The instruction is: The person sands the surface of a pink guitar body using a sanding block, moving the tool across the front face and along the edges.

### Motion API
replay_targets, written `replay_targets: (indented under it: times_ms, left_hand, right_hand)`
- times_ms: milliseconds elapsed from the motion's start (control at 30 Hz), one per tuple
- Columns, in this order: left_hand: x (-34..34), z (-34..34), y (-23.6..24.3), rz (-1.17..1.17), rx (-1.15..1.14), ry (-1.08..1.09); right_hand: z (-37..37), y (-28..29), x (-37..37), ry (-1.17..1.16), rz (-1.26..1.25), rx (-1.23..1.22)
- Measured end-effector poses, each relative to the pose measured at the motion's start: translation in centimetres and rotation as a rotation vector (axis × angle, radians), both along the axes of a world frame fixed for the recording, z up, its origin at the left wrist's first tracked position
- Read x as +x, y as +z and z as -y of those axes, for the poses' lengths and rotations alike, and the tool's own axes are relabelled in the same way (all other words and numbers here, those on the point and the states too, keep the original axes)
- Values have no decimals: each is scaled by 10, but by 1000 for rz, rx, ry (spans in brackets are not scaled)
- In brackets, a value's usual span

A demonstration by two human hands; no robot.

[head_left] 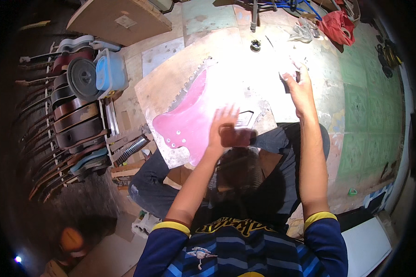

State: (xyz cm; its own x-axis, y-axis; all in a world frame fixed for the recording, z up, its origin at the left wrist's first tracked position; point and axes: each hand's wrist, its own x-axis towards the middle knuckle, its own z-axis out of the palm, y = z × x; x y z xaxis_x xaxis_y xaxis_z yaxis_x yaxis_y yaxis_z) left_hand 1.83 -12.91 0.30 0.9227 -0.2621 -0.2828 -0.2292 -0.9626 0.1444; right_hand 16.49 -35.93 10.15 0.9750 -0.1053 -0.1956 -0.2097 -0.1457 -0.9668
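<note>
A pink electric guitar body (180, 121) lies flat on a worn board (148, 94) in front of me. Several small holes show at its lower left, and glare washes out its right side. My left hand (225, 122) rests on the body with fingers spread, beside a dark-edged cavity (246, 119); it holds nothing that I can see. To the right, above the pale floor, my right hand (300, 85) has its fingers bent together. A small dark patch (284, 82) shows at its thumb; whether it is an object or shadow I cannot tell.
Several guitars (78, 117) stand in a rack at the left, near a blue container (104, 74) and a metal spring-like coil (133, 148). A small round pot (255, 45) sits beyond the board. At the far right lies a red bag (337, 28) beside clear plastic (301, 31).
</note>
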Motion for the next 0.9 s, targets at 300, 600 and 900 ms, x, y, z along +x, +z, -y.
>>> replay_targets:
  times_ms: [300,600,900]
  left_hand:
    - [-46,-184,-9,217,69,899]
    - [-34,44,2,98,-233,255]
    - [-56,-142,-14,229,-27,835]
  right_hand:
    - [-2,-2,-2,9,8,13]
    - [0,-20,-2,87,-38,-23]
    - [0,-16,-1,66,-10,-88]
